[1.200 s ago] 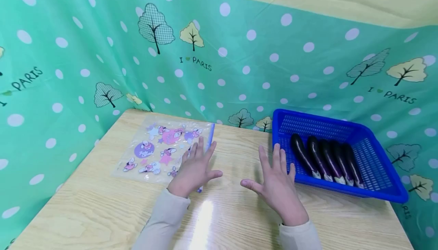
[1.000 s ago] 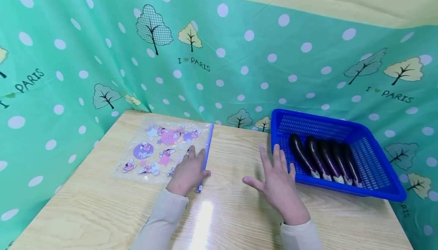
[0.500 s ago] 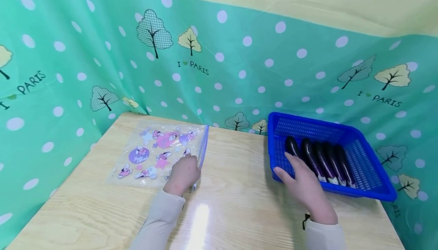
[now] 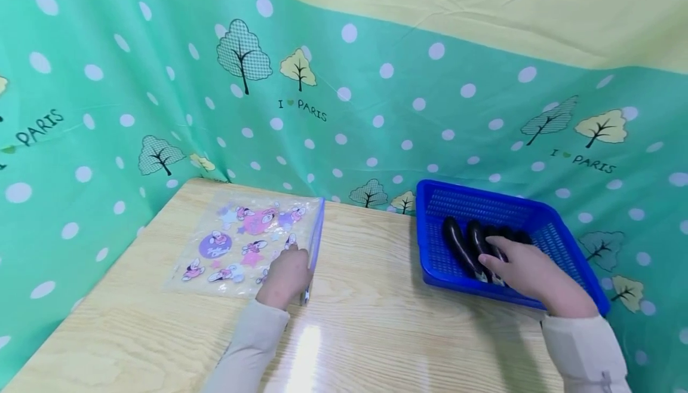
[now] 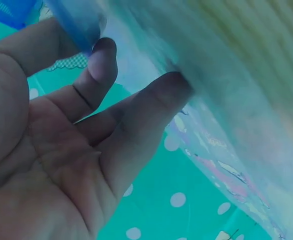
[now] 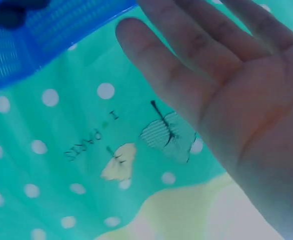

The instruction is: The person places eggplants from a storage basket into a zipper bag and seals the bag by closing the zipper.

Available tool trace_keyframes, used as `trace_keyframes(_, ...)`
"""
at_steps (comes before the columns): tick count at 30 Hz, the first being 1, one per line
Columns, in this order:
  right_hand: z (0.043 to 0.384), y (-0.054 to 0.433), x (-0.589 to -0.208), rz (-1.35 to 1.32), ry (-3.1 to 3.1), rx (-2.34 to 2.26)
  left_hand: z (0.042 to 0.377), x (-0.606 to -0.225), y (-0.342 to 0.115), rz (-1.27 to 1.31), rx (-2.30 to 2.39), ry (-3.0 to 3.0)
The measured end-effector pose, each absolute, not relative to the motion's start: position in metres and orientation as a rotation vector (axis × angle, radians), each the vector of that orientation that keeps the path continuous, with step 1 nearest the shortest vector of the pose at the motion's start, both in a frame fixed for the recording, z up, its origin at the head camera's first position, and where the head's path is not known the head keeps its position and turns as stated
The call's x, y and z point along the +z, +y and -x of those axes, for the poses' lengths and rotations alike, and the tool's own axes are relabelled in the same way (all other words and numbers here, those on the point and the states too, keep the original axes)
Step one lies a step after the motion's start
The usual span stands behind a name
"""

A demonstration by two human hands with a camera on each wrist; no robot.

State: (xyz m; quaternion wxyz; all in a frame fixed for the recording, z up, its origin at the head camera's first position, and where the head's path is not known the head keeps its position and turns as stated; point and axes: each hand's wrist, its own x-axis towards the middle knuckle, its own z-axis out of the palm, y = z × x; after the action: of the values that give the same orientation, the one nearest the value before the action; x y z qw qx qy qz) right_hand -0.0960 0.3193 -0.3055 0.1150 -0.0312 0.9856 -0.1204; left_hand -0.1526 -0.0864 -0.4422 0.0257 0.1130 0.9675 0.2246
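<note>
Hanging behind everything, a teal curtain (image 4: 344,119) is patterned with pale dots, printed trees and PARIS lettering, and is topped by a yellow band. In front of it is placed a wooden table (image 4: 371,303), its pale grain streaked with a bright reflection toward six o'clock. At about two o'clock on the table is set a blue perforated basket (image 4: 421,226), while at ten o'clock is laid a clear bag (image 4: 247,249) decorated with pink, purple and white cartoon prints. From five o'clock the basket is reached into by the right hand (image 4: 532,273) — its fingers are held loose and outstretched. At the bag's four o'clock the left hand (image 4: 285,276) is curled, and the bag's edge is pinched in its fingers. In the basket are contained dark eggplants (image 4: 461,249), laid side by side and partly hidden under the right hand; whether they are touched cannot be told. Along the bag's three o'clock side is run a violet-blue strip (image 4: 319,226), seen against the left fingers in the left wrist view.
</note>
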Motion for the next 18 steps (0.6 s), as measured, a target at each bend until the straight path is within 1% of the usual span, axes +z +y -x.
trace_keyframes(4, 0.120, 0.322, -0.306, 0.230, 2.844, -0.231, 0.152, -0.441, -0.088, -0.339, 0.726, 2.937)
trace_keyframes(7, 0.138, 0.324, -0.316, 0.269, 2.761, -0.206, 0.150, -0.438, -0.088, -0.323, 0.728, 2.908)
trace_keyframes(10, 0.150, 0.329, -0.330, 0.203, 2.627, -0.237, 0.149, -0.436, -0.087, -0.320, 0.727, 2.904)
trace_keyframes(15, 0.162, 0.341, -0.353, 0.009, 2.451, -0.284, 0.149, -0.438, -0.085, -0.306, 0.730, 2.898)
trace_keyframes(18, 0.166, 0.344, -0.363, -0.003, 2.450, -0.240, 0.148, -0.438, -0.085, -0.311, 0.722, 2.907)
